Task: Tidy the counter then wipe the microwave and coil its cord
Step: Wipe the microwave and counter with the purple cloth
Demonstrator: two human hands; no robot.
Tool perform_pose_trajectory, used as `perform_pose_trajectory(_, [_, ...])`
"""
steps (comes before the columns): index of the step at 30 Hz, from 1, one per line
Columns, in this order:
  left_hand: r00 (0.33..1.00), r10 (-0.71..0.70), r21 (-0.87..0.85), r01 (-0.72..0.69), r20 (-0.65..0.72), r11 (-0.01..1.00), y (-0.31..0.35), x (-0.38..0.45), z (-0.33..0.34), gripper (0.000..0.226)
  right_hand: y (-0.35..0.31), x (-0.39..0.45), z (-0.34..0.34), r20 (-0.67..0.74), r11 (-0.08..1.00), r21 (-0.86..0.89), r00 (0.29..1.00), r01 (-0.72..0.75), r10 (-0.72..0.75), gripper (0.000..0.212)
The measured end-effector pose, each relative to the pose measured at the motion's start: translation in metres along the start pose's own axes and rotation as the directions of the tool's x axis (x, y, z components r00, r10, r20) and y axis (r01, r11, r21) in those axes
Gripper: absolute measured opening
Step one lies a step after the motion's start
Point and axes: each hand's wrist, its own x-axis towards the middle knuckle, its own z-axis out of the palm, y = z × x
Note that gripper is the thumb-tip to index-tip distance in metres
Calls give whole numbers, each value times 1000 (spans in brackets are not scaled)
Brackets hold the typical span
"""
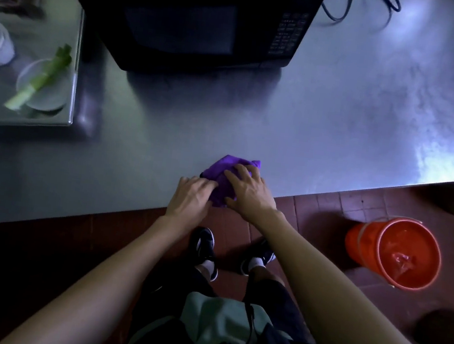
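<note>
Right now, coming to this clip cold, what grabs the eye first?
The purple cloth at the near edge of the steel counter, bunched under both hands: the left hand grips its near-left side, and the right hand lies over the top with fingers spread. Next comes the orange bucket on the tiled floor to the right, then the black microwave at the back, its cord trailing loose behind it.

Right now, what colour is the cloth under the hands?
Purple. The cloth shows best in the head view, near the counter's front edge.
</note>
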Motion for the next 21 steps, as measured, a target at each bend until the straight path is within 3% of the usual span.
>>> perform_pose_trajectory(5, [999,42,79,-42,-2,996,46,20,18,37,38,-33,9,-81,998,49,996,-44,48,61])
perform_pose_trajectory(9, [993,118,84,-116,-21,990,90,42,36,35,78,-64,13,-142,961,235,973,-145,181,57])
perform_pose_trajectory(13, [987,154,36,-152,-56,988,148,68,56,38,134,-103,8,-190,878,429,929,-212,317,54])
perform_pose_trajectory(21, [943,328,-42,-330,-54,943,296,120,89,43,259,-203,-17,-318,789,557,810,-261,492,44])
